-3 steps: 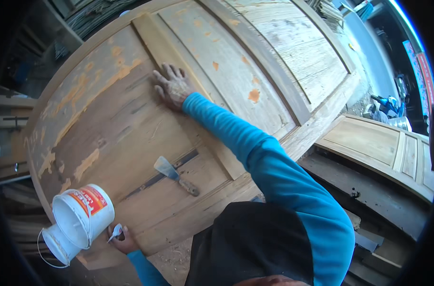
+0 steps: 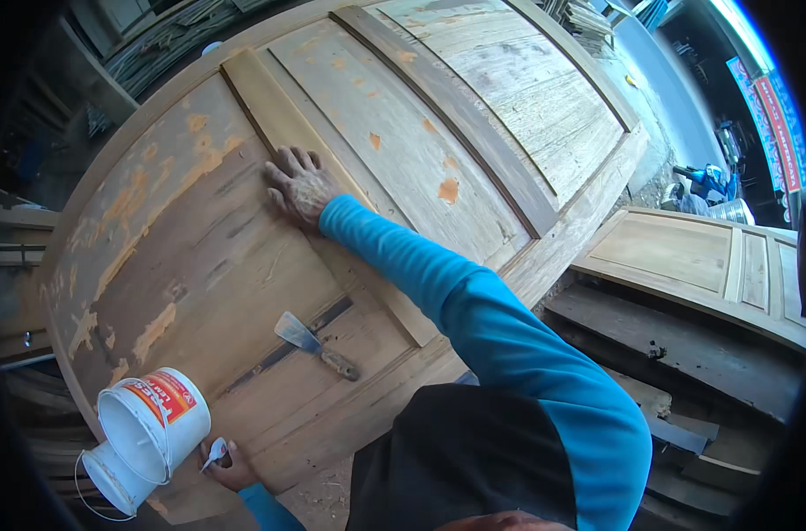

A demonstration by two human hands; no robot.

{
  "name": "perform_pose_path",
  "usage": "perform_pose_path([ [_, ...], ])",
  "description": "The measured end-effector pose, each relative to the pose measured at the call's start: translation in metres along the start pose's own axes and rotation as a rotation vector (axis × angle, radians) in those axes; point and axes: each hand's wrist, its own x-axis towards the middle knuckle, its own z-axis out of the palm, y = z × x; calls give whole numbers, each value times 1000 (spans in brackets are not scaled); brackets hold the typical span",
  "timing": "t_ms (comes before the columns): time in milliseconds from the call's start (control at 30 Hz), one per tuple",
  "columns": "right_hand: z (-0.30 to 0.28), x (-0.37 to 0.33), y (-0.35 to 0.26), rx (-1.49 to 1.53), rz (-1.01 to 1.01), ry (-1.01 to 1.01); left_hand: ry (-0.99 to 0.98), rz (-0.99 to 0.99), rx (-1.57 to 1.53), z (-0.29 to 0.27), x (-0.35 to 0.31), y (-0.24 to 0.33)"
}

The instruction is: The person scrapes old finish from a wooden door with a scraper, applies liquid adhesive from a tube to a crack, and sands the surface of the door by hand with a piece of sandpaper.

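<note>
While the right hand (image 2: 305, 188) lies palm down on the raised strip (image 2: 270, 102) of a large panelled wooden door (image 2: 288, 265), its fingers are slightly bent and a little apart, gripping nothing. The left hand (image 2: 233, 469), near the door's lower left edge, curls its thumb and fingers around a small white item (image 2: 214, 452) with a touch of red; its exact kind is hard to tell. Between the two hands, a putty knife (image 2: 317, 346) lies across a dark strip in the door, its handle pointing to the lower right.

Just beside the left hand is a white bucket (image 2: 183, 429) with a wire handle, and a smaller white pail (image 2: 111, 485), also with a wire handle, sits against it. What either contains cannot be made out. The bucket bears a red and orange label (image 2: 165, 396) with large pale lettering. Far to the right, a red and blue signboard (image 2: 779, 133) also carries writing. Orange patches (image 2: 448, 190) mark the door's panels.
</note>
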Motion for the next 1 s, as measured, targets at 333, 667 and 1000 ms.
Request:
perform_pose_path([
  [333, 17, -6, 7, -91, -59, -55, -20, -144, -214, 13, -9, -12],
  [667, 24, -3, -1, -140, 55, 91, 19, -192, -200, -9, 1, -2],
  [1000, 13, 2, -3, -34, 28, -50, 7, -148, -349, 5, -16, -7],
])
